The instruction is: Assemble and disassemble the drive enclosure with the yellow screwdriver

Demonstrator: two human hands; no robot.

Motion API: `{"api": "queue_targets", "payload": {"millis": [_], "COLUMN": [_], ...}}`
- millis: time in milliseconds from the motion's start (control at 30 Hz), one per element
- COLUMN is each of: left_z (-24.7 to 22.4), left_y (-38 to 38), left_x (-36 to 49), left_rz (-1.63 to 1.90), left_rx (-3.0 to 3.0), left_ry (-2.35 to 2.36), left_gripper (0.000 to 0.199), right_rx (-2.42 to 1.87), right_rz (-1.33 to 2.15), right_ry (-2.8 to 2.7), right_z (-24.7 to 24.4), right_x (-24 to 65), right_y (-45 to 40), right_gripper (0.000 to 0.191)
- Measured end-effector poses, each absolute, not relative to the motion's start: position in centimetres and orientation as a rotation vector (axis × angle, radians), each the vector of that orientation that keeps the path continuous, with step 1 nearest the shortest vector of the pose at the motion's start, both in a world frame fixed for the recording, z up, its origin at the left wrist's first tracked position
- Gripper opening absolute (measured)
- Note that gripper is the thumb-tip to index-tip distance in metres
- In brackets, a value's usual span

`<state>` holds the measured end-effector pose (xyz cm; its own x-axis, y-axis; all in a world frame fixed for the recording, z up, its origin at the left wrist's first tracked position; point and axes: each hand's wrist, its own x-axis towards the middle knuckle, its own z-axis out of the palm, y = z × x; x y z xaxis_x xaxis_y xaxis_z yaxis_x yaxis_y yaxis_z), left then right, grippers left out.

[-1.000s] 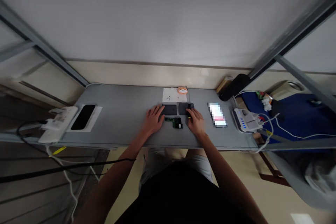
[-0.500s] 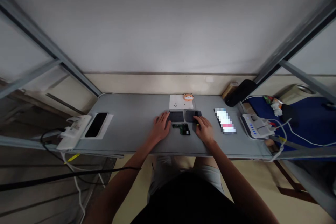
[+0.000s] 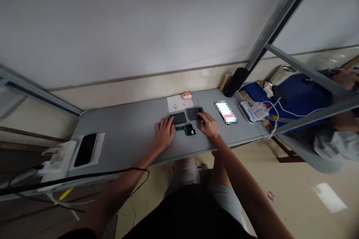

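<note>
A green circuit board (dark chips on top) lies between the hands.

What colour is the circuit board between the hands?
The circuit board is dark green, best in the head view.

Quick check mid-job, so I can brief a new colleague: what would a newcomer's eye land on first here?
Two hands stand out mid-way along the long grey table: the right hand on a dark pad, the left hand beside a second pad, a green circuit board just nearer. Behind them, an orange figurine sits on white paper; rightward lies a blurred bright object.
</note>
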<state>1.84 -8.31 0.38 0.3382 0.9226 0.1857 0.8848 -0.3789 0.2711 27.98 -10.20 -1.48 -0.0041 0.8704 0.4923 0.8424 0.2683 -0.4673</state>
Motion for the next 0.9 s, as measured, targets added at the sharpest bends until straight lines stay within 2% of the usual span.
{"api": "queue_targets", "payload": {"millis": [900], "left_z": [-0.6], "left_y": [-7.6], "left_x": [1.5], "left_rz": [0.5], "left_rx": [2.375], "left_ry": [1.7], "left_gripper": [0.05], "right_rx": [-1.372], "right_rz": [0.288], "right_ry": [-1.666], "right_z": [-1.3], "right_x": [28.8], "right_y": [-9.6], "right_gripper": [0.052]}}
